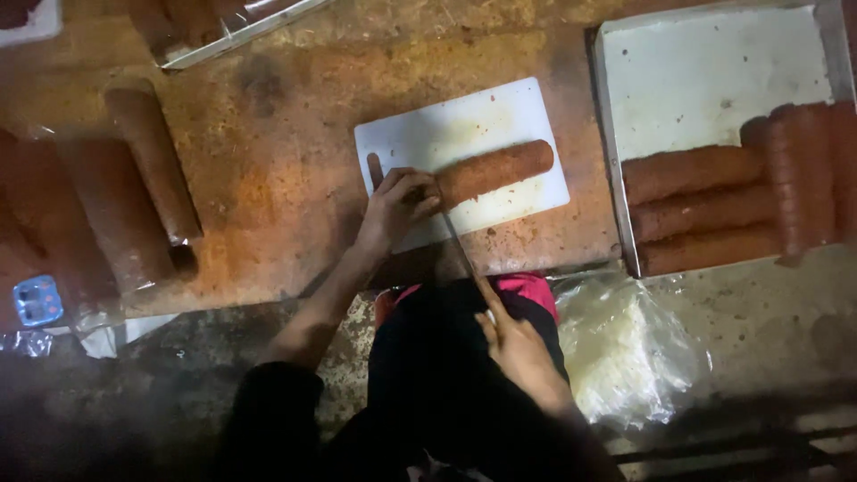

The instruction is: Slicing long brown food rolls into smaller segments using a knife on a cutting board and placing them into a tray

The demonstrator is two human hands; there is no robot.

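A long reddish-brown sausage log (496,170) lies across a white cutting board (464,120) on the stained worktop. My left hand (397,205) presses on the log's near end, fingers curled over it. My right hand (518,348) grips the handle of a knife (457,248), index finger stretched along it. The thin blade reaches up to the log's end right beside my left fingers.
A metal tray (714,71) at the right holds several more sausage logs (696,214). Wrapped brown rolls (152,156) lie at the left, with a small blue device (37,300) by them. A crumpled clear plastic bag (625,348) sits below the tray. Another tray edge (241,31) shows at the top.
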